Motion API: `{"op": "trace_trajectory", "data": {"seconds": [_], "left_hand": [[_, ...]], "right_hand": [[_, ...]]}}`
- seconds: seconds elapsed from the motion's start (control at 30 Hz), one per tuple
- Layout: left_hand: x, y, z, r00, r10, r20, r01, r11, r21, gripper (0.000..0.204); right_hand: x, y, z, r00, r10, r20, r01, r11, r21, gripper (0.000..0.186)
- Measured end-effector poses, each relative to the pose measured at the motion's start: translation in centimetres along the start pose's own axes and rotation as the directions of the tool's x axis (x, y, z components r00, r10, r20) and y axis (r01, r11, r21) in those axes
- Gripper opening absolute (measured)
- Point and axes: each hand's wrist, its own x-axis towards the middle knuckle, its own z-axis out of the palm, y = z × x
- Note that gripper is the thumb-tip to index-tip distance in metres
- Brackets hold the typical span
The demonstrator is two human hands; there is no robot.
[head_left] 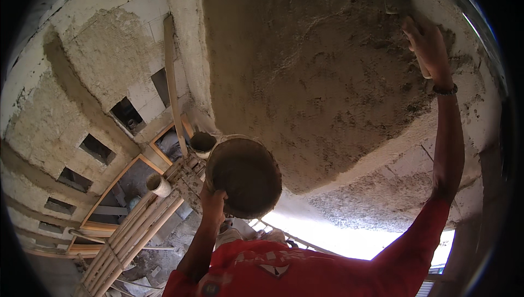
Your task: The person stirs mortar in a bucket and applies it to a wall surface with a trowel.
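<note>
My left hand grips the near left rim of a round, mortar-crusted bucket. Wet grey mortar lies inside it. Raised high at the far right, my right hand is closed round the handle of a trowel. Its blade is dark and hard to make out against the wall. Fresh brown plaster covers most of the wall in front of me, rough and pitted near the right hand and smoother at the left.
A bamboo pole platform stands at lower left, with a white bucket on it. Another bucket is beside the held one. A wooden batten leans at the corner. The left wall has several square openings. Bare blocks show below the plaster.
</note>
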Motion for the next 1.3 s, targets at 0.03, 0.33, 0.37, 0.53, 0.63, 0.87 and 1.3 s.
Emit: {"op": "trace_trajectory", "data": {"seconds": [0.03,0.33,0.37,0.53,0.63,0.87,1.3], "left_hand": [[0.0,-0.4,-0.5,1.000,0.017,-0.001,-0.017,1.000,0.013,0.057],[-2.0,1.3,5.6,0.991,0.013,0.132,-0.021,0.998,0.058,0.062],[-2.1,1.6,6.3,0.988,0.018,0.153,-0.027,0.998,0.062,0.063],[-1.2,0.7,8.0,0.963,0.028,0.269,-0.024,1.000,-0.018,0.061],[-0.4,0.3,8.3,0.948,0.047,0.314,-0.042,0.999,-0.023,0.057],[0.1,2.6,7.2,0.966,-0.030,0.255,0.015,0.998,0.063,0.055],[3.8,1.6,1.3,0.991,0.006,0.136,0.002,0.998,-0.060,0.059]], "right_hand": [[-1.9,-0.6,1.0,0.996,0.003,0.092,-0.004,1.000,0.014,0.036],[-26.2,-4.5,12.9,0.627,-0.291,0.722,0.496,0.864,-0.083,0.026],[-27.4,-4.5,13.7,0.649,-0.302,0.699,0.510,0.854,-0.105,0.023],[-32.9,-4.4,18.3,0.548,-0.184,0.816,0.392,0.918,-0.057,0.013],[-35.1,-3.8,20.4,0.409,-0.140,0.902,0.237,0.971,0.044,0.012],[-36.7,-3.7,18.9,0.621,-0.098,0.778,-0.115,0.970,0.213,0.025],[-26.5,-9.1,18.1,0.614,-0.055,0.788,-0.178,0.962,0.205,0.034]]}}
